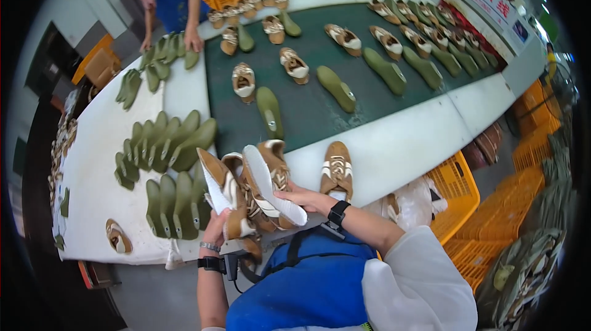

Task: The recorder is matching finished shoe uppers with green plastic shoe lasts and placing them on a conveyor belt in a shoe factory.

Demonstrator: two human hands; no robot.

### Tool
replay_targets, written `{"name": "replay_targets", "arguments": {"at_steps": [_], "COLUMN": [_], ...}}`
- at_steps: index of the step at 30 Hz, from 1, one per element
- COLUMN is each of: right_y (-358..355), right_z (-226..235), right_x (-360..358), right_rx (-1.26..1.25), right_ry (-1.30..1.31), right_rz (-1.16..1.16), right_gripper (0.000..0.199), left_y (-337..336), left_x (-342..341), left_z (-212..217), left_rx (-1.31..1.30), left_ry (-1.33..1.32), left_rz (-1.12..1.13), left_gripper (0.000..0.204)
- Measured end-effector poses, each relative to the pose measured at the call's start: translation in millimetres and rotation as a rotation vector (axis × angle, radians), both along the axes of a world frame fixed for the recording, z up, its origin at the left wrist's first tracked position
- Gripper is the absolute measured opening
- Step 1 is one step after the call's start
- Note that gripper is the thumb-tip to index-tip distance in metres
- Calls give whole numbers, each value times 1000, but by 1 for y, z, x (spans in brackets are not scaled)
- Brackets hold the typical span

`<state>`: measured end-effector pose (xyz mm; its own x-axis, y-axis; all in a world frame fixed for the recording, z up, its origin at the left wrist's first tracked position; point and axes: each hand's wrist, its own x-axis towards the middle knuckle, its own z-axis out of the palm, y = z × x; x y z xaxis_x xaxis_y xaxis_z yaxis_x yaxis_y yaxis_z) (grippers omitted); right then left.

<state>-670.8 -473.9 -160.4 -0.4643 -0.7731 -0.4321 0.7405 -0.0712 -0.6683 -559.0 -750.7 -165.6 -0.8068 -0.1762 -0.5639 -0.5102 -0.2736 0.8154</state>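
Note:
My left hand point(215, 227) is closed around the heel end of a tan-and-white sneaker point(217, 178), its pale sole turned to the left. In my right hand point(301, 198) is another sneaker point(261, 178), tilted so that its white sole shows. More tan shoes point(271, 151) crowd between and behind these two; whether I hold any of them I cannot tell. To the right, a laced sneaker point(337, 168) rests on the white table edge. Green shoe lasts point(183, 207) stand in rows beside my left hand.
A dark green belt point(308, 109) carries sneakers and green lasts in pairs. Across the table a person point(175, 5) in a blue apron handles lasts. One sneaker point(117, 237) lies near the left edge. An orange crate point(458, 189) stands at my right, others behind it.

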Motion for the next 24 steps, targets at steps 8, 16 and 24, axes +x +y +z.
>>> {"name": "replay_targets", "arguments": {"at_steps": [8,16,24], "right_y": [39,25,-21], "right_z": [-5,13,-2], "right_x": [-4,30,53], "right_rx": [382,402,646], "right_ry": [528,607,843], "right_rz": [69,24,-151], "right_gripper": [99,104,109], "left_y": [16,2,13], "left_x": [-30,-22,-23], "left_z": [48,22,66], "left_rx": [-345,-448,-1068], "left_ry": [134,235,635], "left_rz": [-90,-67,-296], "left_gripper": [52,97,92]}}
